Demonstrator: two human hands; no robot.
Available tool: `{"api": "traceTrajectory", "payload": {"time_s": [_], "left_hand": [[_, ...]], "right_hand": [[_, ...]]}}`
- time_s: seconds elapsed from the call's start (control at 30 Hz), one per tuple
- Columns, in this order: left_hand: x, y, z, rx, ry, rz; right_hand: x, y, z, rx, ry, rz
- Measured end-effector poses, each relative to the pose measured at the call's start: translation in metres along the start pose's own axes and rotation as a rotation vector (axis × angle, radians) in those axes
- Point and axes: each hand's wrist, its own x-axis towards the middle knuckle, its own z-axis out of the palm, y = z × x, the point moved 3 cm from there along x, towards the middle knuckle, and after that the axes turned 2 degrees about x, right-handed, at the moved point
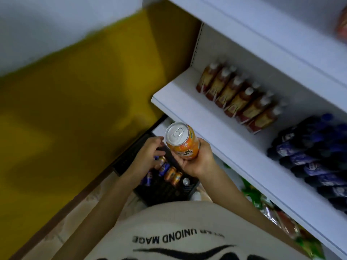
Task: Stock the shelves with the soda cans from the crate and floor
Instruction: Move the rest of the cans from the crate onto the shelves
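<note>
My right hand (pixel 197 160) grips an orange soda can (pixel 183 141) from below and holds it upright, its silver top facing me, just in front of the white shelf (pixel 187 109). My left hand (pixel 148 152) hangs beside the can with relaxed fingers, above the black crate (pixel 169 190) on the floor, and holds nothing. Several orange and blue cans (pixel 171 174) lie in the crate.
On the white shelf stand a row of brown bottles (pixel 238 98) and a row of dark blue bottles (pixel 319 160). Green and mixed snack packs (pixel 262 201) fill the shelf below. A yellow wall (pixel 75 109) runs along the left, with tiled floor beneath.
</note>
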Motion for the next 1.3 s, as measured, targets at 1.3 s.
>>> {"api": "traceTrajectory", "payload": {"time_s": [1.3], "left_hand": [[-0.049,0.304,0.286,0.622,-0.089,1.346]], "right_hand": [[-0.341,-0.310,-0.008,-1.602,0.484,-1.493]]}}
